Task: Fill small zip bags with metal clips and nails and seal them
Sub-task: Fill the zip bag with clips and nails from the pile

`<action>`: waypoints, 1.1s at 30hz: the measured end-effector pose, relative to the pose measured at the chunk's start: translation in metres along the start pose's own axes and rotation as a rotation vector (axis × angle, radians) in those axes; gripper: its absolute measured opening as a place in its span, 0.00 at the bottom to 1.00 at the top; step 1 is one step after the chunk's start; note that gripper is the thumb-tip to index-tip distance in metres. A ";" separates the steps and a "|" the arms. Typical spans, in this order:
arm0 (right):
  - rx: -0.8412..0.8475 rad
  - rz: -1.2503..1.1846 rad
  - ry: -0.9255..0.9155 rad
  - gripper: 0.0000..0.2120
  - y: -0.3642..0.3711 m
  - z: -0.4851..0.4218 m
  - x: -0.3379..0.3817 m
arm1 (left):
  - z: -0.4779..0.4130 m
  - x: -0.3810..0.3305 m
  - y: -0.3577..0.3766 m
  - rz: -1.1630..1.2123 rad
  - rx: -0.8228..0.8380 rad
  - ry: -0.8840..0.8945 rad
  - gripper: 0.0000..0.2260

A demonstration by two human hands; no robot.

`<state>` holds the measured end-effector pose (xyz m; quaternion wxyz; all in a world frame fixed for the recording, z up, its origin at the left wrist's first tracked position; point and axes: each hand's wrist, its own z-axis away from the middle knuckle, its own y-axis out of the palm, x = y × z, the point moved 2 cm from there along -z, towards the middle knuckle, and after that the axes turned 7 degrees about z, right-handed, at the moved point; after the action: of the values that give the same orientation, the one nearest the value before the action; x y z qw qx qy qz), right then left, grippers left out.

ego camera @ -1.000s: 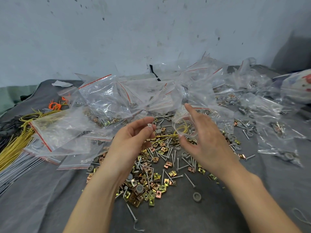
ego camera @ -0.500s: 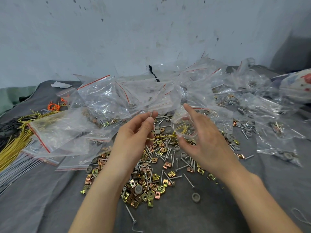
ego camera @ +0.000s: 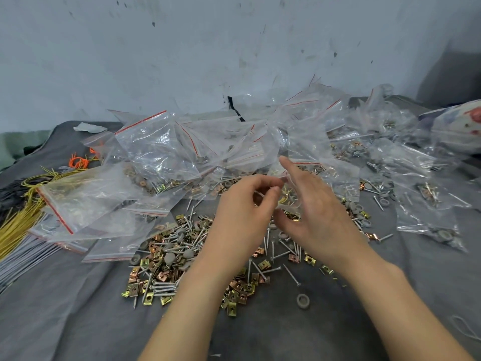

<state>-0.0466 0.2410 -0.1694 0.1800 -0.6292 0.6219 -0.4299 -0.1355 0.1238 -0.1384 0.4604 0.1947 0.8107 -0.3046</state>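
A small clear zip bag (ego camera: 291, 201) hangs between my hands above the pile; yellow and brassy pieces show through its lower part. My right hand (ego camera: 315, 212) holds it between thumb and fingers, forefinger pointing up. My left hand (ego camera: 242, 204) has its fingers curled at the bag's mouth and pinches something small that I cannot make out. Below lies a heap of brass and copper metal clips (ego camera: 161, 272), silver nails (ego camera: 276, 251) and grey washers (ego camera: 303, 300) on the dark grey cloth (ego camera: 78, 321).
Many clear zip bags with red seal strips (ego camera: 161, 152) are heaped behind the pile, some filled (ego camera: 442, 230) at the right. Yellow wires (ego camera: 18, 222) and grey rods (ego camera: 23, 254) lie at the left edge. A stained wall stands behind.
My left hand has moved right, up to the bag's mouth, and its fingers have curled in. My right hand still holds the bag in about the same place.
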 end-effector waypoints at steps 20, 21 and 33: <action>-0.006 -0.011 0.045 0.35 -0.008 0.000 0.000 | 0.022 0.033 -0.019 -0.815 0.407 -0.077 0.20; -0.007 -0.015 0.046 0.35 -0.008 0.000 0.000 | 0.023 0.035 -0.017 -0.848 0.420 -0.075 0.20; -0.026 -0.008 0.025 0.35 -0.006 -0.002 -0.001 | 0.021 0.040 -0.025 -0.680 0.262 -0.064 0.08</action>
<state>-0.0436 0.2434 -0.1639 0.1623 -0.6284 0.6273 -0.4304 -0.1567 0.0928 -0.1731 0.3292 -0.0381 0.7684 -0.5474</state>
